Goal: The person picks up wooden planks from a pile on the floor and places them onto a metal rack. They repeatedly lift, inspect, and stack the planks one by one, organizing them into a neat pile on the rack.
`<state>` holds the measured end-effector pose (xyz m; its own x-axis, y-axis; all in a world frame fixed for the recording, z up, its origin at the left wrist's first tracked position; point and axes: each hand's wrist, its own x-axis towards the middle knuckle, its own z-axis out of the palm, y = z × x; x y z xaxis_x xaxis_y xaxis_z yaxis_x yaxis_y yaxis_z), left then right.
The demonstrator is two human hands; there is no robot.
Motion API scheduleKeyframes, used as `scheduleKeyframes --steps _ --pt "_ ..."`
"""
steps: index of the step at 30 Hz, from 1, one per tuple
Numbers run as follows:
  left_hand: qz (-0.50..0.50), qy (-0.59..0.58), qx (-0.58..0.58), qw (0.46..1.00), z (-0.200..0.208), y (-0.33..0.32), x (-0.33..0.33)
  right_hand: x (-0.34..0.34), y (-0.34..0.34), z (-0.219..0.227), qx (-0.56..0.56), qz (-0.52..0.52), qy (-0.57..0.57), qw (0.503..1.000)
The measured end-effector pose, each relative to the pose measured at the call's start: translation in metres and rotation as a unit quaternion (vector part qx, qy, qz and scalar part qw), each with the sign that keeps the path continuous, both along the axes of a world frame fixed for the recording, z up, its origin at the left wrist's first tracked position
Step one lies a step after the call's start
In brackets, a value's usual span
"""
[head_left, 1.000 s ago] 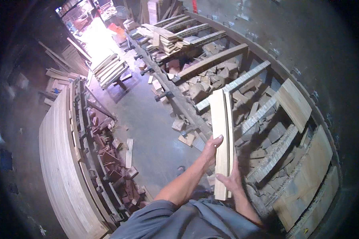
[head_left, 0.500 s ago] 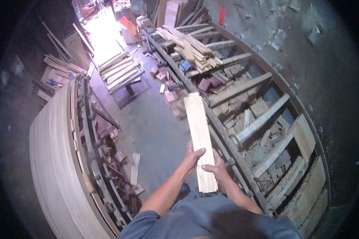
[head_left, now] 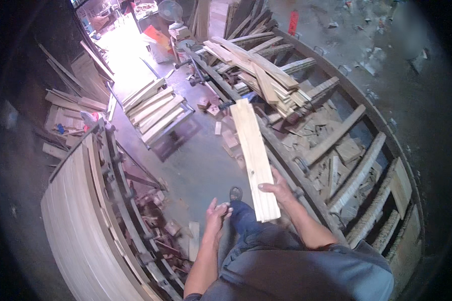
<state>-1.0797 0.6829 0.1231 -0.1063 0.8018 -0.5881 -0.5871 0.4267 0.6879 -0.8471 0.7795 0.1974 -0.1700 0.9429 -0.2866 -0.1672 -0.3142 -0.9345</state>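
A short stack of pale wooden boards (head_left: 256,158) is held out in front of my body, its far end reaching toward the long rack. My right hand (head_left: 280,189) grips it near the close end, thumb on top and fingers hidden beneath. Apart from the boards, my left hand (head_left: 217,216) hangs to their left with nothing in it, its fingers loosely spread and partly curled.
On my right runs a long slatted rack (head_left: 336,143) with loose boards (head_left: 258,67) piled at its far end and offcuts between its bars. A curved panel of joined strips (head_left: 80,215) stands on the left. Further ahead is a low stand (head_left: 153,113) bearing several boards.
My left hand has let go of the boards and moved left and down. The right hand keeps hold of them. My view has shifted, and a shod foot now shows below.
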Motion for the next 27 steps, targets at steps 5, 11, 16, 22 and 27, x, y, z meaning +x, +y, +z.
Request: scheduleKeyframes --steps 5,11,16,22,27 --pt "0.101 0.111 -0.099 0.984 -0.05 0.055 -0.13 -0.039 0.158 0.008 0.008 -0.021 0.032 0.999" --pt "0.194 0.158 -0.189 0.949 -0.105 0.068 -0.244 -0.078 0.304 0.061 0.024 -0.005 -0.024 0.999" --pt "0.187 0.04 -0.265 0.945 -0.152 0.123 -0.263 -0.1 0.438 0.047 0.058 -0.032 -0.209 0.976" --pt "-0.05 0.215 -0.295 0.93 -0.218 0.24 -0.293 -0.12 0.631 -0.009 0.057 -0.035 -0.295 0.953" --pt "-0.163 0.289 -0.324 0.886 -0.191 0.347 -0.366 -0.184 0.79 -0.032 -0.021 -0.025 -0.355 0.934"
